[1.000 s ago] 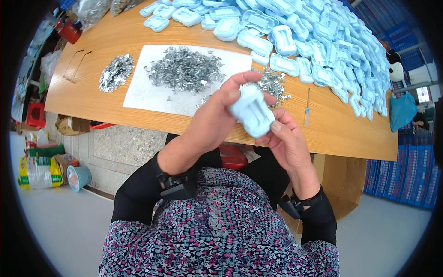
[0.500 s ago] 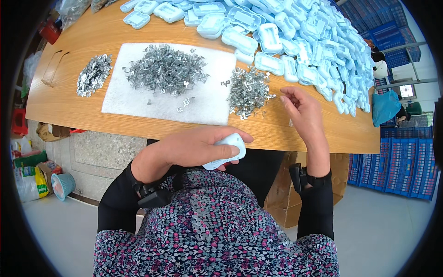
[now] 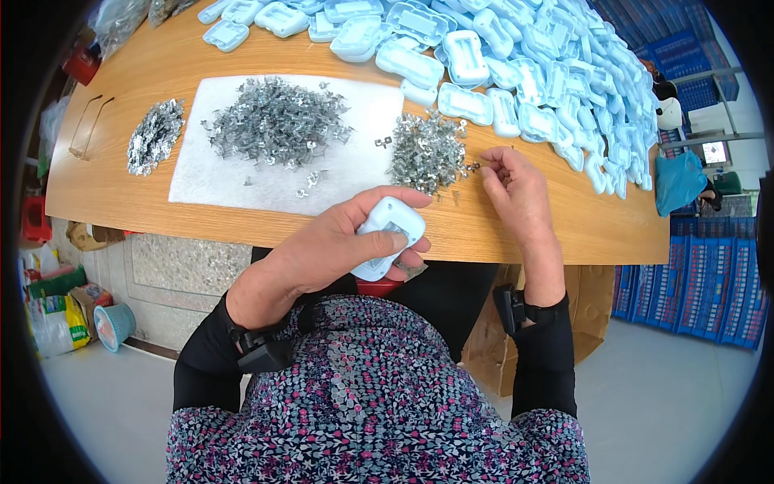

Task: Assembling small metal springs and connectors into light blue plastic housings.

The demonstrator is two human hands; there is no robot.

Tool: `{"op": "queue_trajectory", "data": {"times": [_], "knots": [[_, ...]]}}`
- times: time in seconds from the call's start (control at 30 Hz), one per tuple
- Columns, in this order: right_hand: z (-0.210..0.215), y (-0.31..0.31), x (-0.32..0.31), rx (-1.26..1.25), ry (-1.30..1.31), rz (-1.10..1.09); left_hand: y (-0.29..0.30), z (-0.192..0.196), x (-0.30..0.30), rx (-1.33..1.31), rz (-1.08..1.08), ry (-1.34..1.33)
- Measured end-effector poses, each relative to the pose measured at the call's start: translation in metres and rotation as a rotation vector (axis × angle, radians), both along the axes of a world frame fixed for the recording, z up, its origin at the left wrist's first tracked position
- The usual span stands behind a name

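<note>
My left hand [image 3: 322, 246] is wrapped round a light blue plastic casing [image 3: 401, 216], its thumb lying over the rectangular opening in the casing's face. It holds the casing tilted, just above the table's near edge. To the right, my right hand [image 3: 520, 194] is closed in a pinch, and a small metal clip [image 3: 473, 167] shows at its fingertips. Beside those fingers lies a small pile of shiny metal clips [image 3: 427, 153]. A larger heap of metal clips [image 3: 278, 125] covers much of a white pad [image 3: 201, 181].
Many light blue casings [image 3: 463, 105] are heaped across the back right of the wooden table [image 3: 97, 189]. At far left lie a flat pile of metal pieces [image 3: 155, 137] and a pair of glasses [image 3: 87, 129]. A blue bag [image 3: 679, 181] hangs near the right end.
My left hand has raised the casing and turned its open face more into view. My right hand has moved slightly left to the small pile, its fingers now closed at a clip.
</note>
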State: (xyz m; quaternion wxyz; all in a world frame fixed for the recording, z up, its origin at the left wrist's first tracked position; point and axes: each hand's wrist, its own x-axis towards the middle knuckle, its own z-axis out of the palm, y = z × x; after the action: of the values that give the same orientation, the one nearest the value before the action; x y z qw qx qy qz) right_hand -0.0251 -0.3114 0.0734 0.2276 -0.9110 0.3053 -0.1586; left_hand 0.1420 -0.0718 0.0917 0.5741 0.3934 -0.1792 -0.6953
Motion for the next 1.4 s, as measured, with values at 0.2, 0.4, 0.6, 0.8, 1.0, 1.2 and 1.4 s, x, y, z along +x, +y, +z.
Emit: {"op": "queue_trajectory", "data": {"times": [0.2, 0.4, 0.6, 0.8, 1.0, 1.2, 1.4], "knots": [[-0.002, -0.001, 0.001, -0.040, 0.037, 0.051, 0.002, -0.005, -0.002, -0.030, 0.045, 0.015], [0.009, 0.001, 0.000, 0.475, -0.088, -0.109, -0.002, 0.002, -0.003, -0.003, 0.126, 0.046], [0.037, 0.029, 0.001, 0.798, -0.301, 0.051, -0.023, 0.011, -0.004, -0.046, 0.299, -0.021], [0.059, 0.065, 0.016, -0.027, -0.211, 0.309, -0.034, 0.002, -0.001, -0.178, 0.354, -0.013], [0.057, 0.071, 0.017, -0.213, -0.291, 0.420, -0.030, 0.006, 0.002, 0.025, 0.258, 0.219], [0.057, 0.074, 0.019, -0.144, -0.353, 0.450, -0.028, -0.004, 0.000, -0.031, 0.163, 0.336], [0.058, 0.072, 0.030, -0.134, -0.350, 0.492, -0.029, -0.002, 0.006, -0.097, 0.273, 0.280]]}}
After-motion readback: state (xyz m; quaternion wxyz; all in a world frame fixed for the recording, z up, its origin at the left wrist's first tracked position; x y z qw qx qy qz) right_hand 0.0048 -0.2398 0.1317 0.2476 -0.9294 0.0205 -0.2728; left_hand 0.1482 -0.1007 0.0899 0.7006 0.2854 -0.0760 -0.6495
